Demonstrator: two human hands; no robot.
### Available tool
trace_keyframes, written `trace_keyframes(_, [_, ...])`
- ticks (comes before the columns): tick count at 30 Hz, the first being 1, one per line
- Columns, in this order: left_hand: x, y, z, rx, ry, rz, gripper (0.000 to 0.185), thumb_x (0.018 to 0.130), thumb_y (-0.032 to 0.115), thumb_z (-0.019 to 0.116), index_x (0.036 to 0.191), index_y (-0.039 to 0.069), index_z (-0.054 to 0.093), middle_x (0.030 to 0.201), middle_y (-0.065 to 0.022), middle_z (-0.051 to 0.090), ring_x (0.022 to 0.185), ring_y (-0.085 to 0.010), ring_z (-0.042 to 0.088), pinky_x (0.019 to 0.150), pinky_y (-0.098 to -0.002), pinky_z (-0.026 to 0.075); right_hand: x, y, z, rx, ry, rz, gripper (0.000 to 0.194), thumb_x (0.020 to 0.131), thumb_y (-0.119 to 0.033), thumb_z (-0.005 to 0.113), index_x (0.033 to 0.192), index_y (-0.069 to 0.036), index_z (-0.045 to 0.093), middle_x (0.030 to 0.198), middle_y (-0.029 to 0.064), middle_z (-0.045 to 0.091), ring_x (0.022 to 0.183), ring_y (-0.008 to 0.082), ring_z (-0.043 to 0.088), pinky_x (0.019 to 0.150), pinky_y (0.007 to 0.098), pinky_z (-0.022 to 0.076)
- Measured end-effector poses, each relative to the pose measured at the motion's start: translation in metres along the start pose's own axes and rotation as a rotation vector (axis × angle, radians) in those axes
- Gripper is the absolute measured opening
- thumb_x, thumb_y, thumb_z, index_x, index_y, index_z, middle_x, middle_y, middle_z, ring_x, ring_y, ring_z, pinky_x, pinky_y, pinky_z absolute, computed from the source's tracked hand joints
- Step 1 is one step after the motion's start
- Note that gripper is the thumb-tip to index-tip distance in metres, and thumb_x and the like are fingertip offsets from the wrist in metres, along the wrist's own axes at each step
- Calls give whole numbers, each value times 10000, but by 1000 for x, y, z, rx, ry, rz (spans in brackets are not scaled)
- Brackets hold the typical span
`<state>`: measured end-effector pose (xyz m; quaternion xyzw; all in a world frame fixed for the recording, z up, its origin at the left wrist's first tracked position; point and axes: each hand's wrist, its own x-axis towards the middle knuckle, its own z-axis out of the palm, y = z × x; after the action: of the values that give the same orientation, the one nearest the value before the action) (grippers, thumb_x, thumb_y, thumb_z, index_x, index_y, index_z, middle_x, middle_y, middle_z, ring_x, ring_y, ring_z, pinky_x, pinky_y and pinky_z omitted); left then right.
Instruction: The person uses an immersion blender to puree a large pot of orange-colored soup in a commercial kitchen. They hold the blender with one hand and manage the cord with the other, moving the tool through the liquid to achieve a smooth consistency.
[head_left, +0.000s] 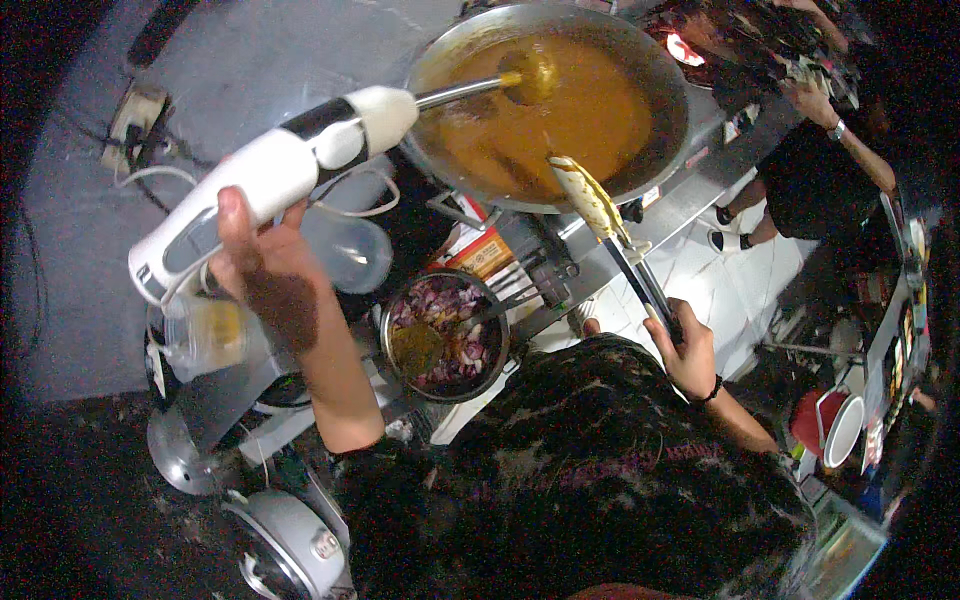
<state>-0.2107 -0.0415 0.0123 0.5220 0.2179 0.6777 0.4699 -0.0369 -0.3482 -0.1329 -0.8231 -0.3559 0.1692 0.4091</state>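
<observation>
My left hand (262, 251) is wrapped around the white body of a hand blender (262, 169). The blender's metal shaft reaches over a wide metal pan (679, 150), and its sauce-coated bell end is at the surface of orange-brown sauce (600, 105). In my right hand (690, 352) is a pair of kitchen tongs (592, 202) with pale tips smeared in yellow sauce. Those tips point over the pan's near rim. Below the pan stands a round metal pot (504, 352) holding chopped reddish-purple pieces, seemingly onion, and a mound of brownish-green powder (416, 349).
Clear plastic containers (349, 255) sit beside my left forearm. A power strip (135, 124) with cords lies at upper left. A rice cooker (292, 540) stands lower left. At right, another person's hand (814, 101) is near a glowing burner (684, 49); a red bucket (817, 420) is lower right.
</observation>
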Motion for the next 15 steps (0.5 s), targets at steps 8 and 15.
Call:
trace_keyframes(8, [5,5,-3,-101,105,-25,413,702,198,645,978,-62,482,922,-170,553,830,-285,588,681,-448,517,-1,-4,11,-102,-95,-102,325,779,-209,619,967,28,499,660,169,570,565,236,557,521,305,440])
trace_keyframes(15, [6,10,-5,-118,225,-37,331,690,151,671,884,-54,498,911,-165,558,800,-273,595,632,-420,535,10,-32,39,-94,-298,-147,340,777,-272,609,948,5,512,676,213,577,582,333,596,499,380,461])
